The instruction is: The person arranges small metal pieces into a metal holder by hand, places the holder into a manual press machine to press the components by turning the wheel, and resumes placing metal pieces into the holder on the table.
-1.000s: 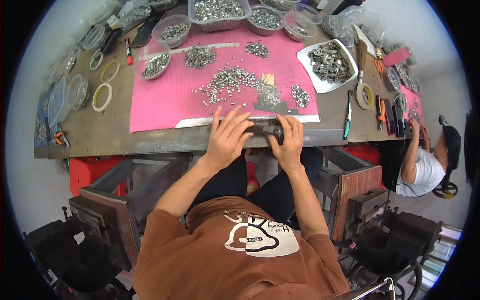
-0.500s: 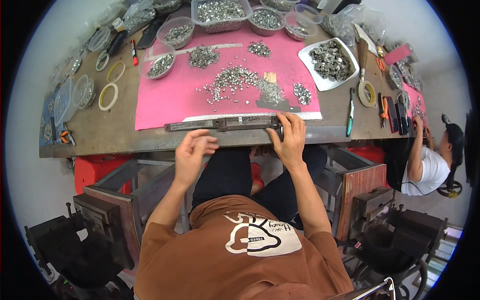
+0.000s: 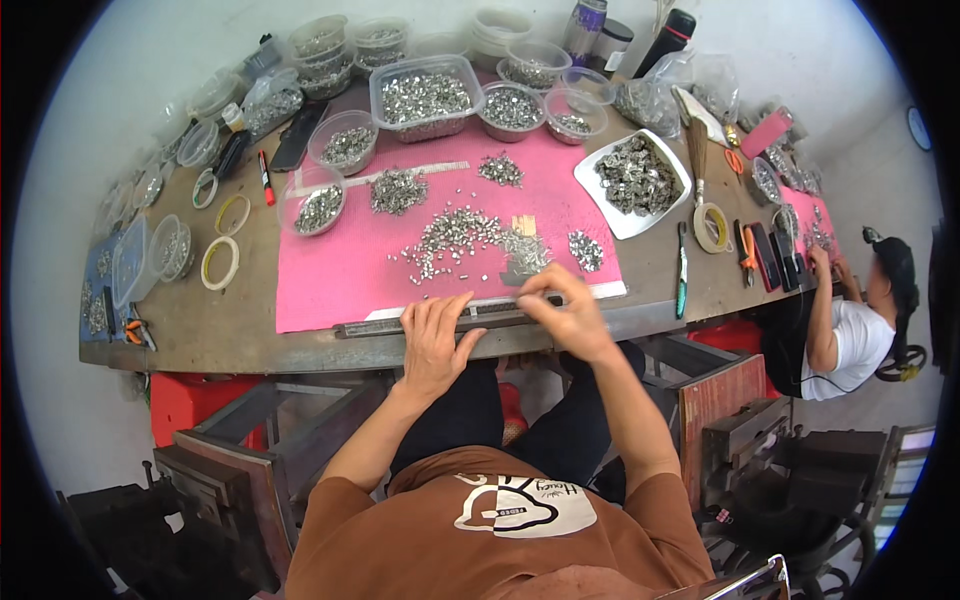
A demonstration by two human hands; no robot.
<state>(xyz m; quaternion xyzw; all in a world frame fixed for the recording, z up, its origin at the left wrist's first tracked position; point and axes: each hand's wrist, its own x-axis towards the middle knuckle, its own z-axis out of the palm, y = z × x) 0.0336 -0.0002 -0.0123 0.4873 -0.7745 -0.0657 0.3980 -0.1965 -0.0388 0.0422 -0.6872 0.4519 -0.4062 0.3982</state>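
A long, narrow dark metal bar (image 3: pixel 385 328) with a slotted, row-like top lies along the front edge of the bench. My left hand (image 3: pixel 432 345) straddles its middle, fingers over the far side and thumb at the near side. Over the bar's right part, my right hand (image 3: pixel 568 315) is curled with thumb and fingertips pinched; whatever is between them is too small to make out. Just beyond it sits a heap of thin silvery pins (image 3: pixel 524 250). To the left of the pins, small silver metal pieces (image 3: pixel 452 238) are scattered on a pink mat (image 3: pixel 335 275).
Plastic tubs of metal parts, including a large rectangular tub (image 3: pixel 425 95), line the back. A white dish (image 3: pixel 632 185) holds darker parts. Tape rolls (image 3: pixel 219 263), a red marker (image 3: pixel 266 178) and a toothbrush (image 3: pixel 682 270) lie around. Another person (image 3: pixel 850 320) sits at the far right.
My left hand has come down onto the bar. My right hand has left the bar's right end and is now pinched above it. The view has tilted up, showing more of the back.
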